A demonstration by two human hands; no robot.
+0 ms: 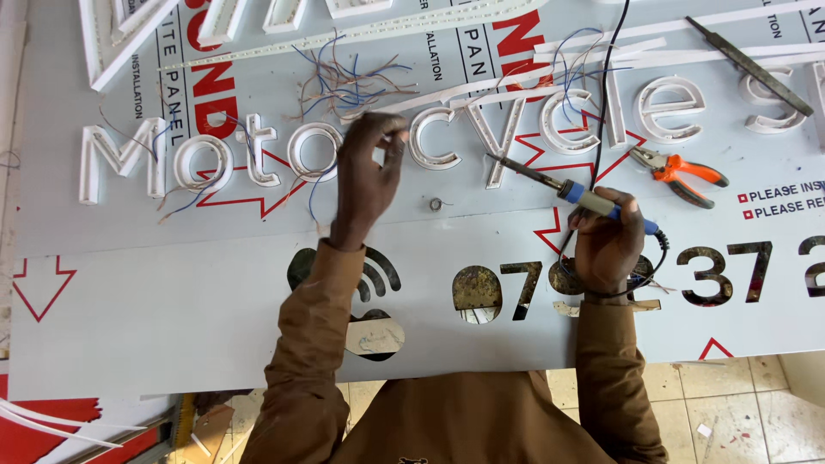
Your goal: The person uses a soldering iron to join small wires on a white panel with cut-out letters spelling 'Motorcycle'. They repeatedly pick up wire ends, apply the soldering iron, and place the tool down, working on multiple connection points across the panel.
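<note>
My left hand (365, 176) reaches over a row of white channel letters (309, 150) lying on a pale grey panel (129, 283); its fingertips pinch something small near thin wires by one letter, too small to name. My right hand (608, 245) grips a soldering iron (563, 187) with a blue handle. The iron's metal tip points left toward a white letter in the middle of the row. Its black cord runs up and away across the panel. Both arms wear brown sleeves.
Orange-handled pliers (679, 172) lie right of the iron. A long dark file (748, 64) lies at the top right. A tangle of loose thin wires (344, 82) and white plastic strips (481, 86) sit behind the letters. Shapes are cut through the near panel; tiled floor (730, 412) shows below.
</note>
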